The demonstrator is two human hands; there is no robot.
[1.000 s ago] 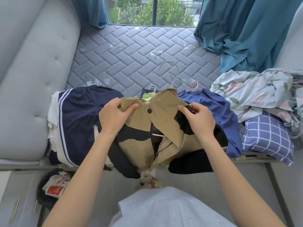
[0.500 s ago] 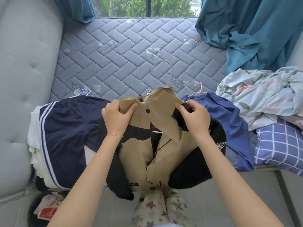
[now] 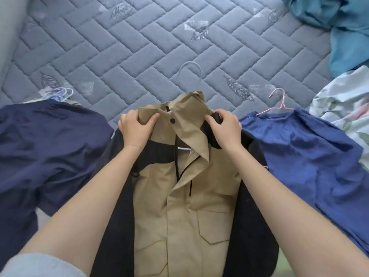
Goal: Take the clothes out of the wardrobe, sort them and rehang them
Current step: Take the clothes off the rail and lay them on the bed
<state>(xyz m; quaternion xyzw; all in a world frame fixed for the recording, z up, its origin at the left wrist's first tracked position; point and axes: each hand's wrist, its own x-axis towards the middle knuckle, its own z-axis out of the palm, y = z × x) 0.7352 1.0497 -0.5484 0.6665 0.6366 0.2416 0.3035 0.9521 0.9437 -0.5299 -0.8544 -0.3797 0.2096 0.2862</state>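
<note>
A tan and black jacket [image 3: 185, 212] lies front-up on the grey quilted mattress [image 3: 139, 47], on a hanger whose pale hook [image 3: 189, 66] sticks out past the collar. My left hand [image 3: 135, 128] grips the left side of the tan collar. My right hand [image 3: 225, 128] pinches the right side of the collar at the black shoulder. A dark navy garment [image 3: 46, 144] lies to the left. To the right a blue garment [image 3: 307, 156] lies on a pink hanger [image 3: 279, 102].
Teal curtain fabric [image 3: 343, 27] piles up at the top right. Floral bedding [image 3: 343, 104] lies at the right edge. Several hanger hooks [image 3: 60, 92] poke out behind the navy garment. A grey padded headboard edge [image 3: 10, 27] is at the top left.
My head has moved closer over the bed, so the jacket fills more of the view. Both hands have kept their grip on the collar; the jacket now lies flatter and straighter.
</note>
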